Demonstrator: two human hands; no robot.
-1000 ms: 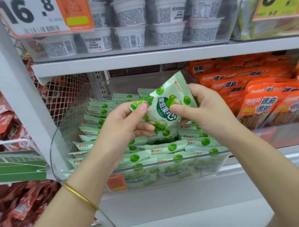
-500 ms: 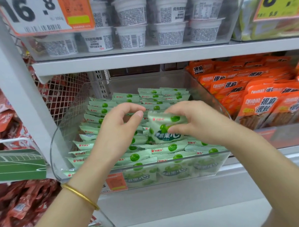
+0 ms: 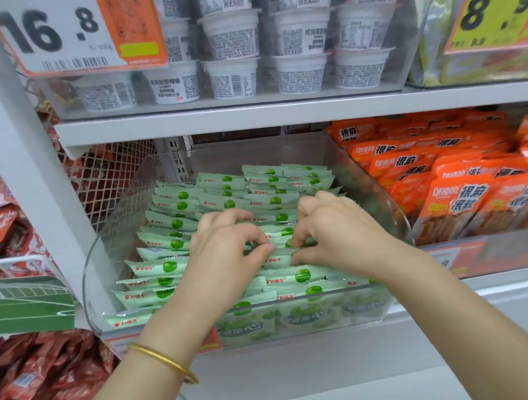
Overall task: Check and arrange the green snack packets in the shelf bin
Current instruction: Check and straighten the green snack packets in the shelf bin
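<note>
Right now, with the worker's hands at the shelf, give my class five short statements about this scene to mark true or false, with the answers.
1. The left hand and the right hand both reach into the clear bin, fingers curled onto the green packets. True.
2. The gold bracelet is on the right wrist. False: it is on the left wrist.
3. Orange packets lie to the right of the bin. True.
4. The white cups stand on the shelf below the bin. False: they stand on the shelf above it.
5. The price tag at the upper left reads 12.5. False: it reads 16.8.
</note>
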